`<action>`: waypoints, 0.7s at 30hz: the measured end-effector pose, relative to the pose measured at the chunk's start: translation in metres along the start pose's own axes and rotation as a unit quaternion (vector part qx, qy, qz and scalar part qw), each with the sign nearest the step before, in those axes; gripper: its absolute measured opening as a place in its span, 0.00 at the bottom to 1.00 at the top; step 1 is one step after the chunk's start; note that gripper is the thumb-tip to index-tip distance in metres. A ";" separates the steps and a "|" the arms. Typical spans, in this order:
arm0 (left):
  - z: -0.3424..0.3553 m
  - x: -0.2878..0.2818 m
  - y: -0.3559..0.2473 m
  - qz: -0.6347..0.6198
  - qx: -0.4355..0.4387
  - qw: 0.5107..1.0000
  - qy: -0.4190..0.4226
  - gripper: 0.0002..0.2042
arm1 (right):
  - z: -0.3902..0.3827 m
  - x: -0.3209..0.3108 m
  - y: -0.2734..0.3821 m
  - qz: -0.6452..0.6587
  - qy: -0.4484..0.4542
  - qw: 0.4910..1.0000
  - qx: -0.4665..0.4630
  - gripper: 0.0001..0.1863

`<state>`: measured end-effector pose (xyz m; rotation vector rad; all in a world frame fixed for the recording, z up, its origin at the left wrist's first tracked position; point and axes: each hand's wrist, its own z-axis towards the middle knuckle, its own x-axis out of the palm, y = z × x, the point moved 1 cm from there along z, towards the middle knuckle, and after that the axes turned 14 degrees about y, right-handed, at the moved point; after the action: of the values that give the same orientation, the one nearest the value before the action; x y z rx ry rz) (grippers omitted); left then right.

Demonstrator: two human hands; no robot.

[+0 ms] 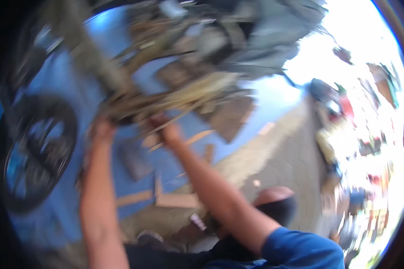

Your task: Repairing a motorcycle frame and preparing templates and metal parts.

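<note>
Motion blurs the picture. My left hand and my right hand both reach to the lower side of a jumbled bundle of pale and brown strips, which look like wood. The left one is at the bundle's left end, the right one under its middle, near a thin stick. Both hands' fingers are smeared or hidden by the bundle. Below them, a grey flattish piece and several tan strips lie on a blue sheet or floor covering.
A black spoked wheel stands close at the left. An olive-brown post-like piece and a dark grey heap fill the top. Grey paving runs along the right, beside many blurred goods in glare. My knee juts up below right.
</note>
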<state>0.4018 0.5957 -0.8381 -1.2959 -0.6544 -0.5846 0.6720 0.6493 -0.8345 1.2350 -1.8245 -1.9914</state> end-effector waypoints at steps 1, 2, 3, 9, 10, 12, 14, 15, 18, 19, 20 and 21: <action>-0.018 0.001 -0.029 0.111 0.010 0.993 0.047 0.24 | 0.000 0.011 0.039 0.020 0.012 0.997 0.072 0.22; 0.002 0.021 -0.017 0.034 0.005 0.994 0.099 0.25 | -0.003 -0.003 0.032 0.395 -0.029 0.918 -0.009 0.21; 0.010 0.029 -0.011 0.045 -0.029 0.997 0.061 0.26 | -0.007 -0.007 0.038 0.581 -0.031 0.813 -0.016 0.21; 0.016 0.004 0.010 0.048 -0.104 0.988 0.102 0.25 | -0.028 -0.020 0.046 0.594 -0.110 0.797 -0.020 0.23; 0.013 -0.002 0.007 0.029 -0.114 0.983 0.143 0.25 | -0.030 -0.019 0.048 0.581 -0.089 0.809 -0.006 0.21; 0.012 -0.027 -0.005 0.003 -0.146 0.981 0.124 0.24 | -0.027 -0.015 0.060 0.568 -0.072 0.820 -0.003 0.19; 0.017 -0.030 0.008 0.085 -0.206 0.970 0.095 0.23 | -0.036 -0.029 0.041 0.556 -0.068 0.828 0.028 0.15; 0.009 -0.036 0.002 0.101 -0.207 0.971 0.071 0.23 | -0.039 -0.026 0.040 0.557 -0.086 0.826 0.029 0.15; -0.009 -0.055 -0.020 0.136 -0.203 0.969 0.043 0.22 | -0.041 -0.013 0.060 0.524 -0.065 0.849 0.014 0.14; -0.009 -0.062 -0.024 0.152 -0.199 0.967 0.041 0.22 | -0.043 -0.015 0.064 0.527 -0.075 0.846 0.021 0.15; -0.008 -0.067 -0.025 0.152 -0.197 0.968 0.044 0.22 | -0.044 -0.017 0.065 0.528 -0.084 0.845 0.028 0.16; -0.006 -0.070 -0.021 0.166 -0.216 0.962 0.025 0.25 | -0.045 -0.020 0.061 0.522 -0.081 0.849 0.024 0.16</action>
<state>0.3389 0.5879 -0.8758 -1.7497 -0.2598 -0.4948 0.6904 0.6140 -0.7676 -0.0520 -1.9540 -1.3927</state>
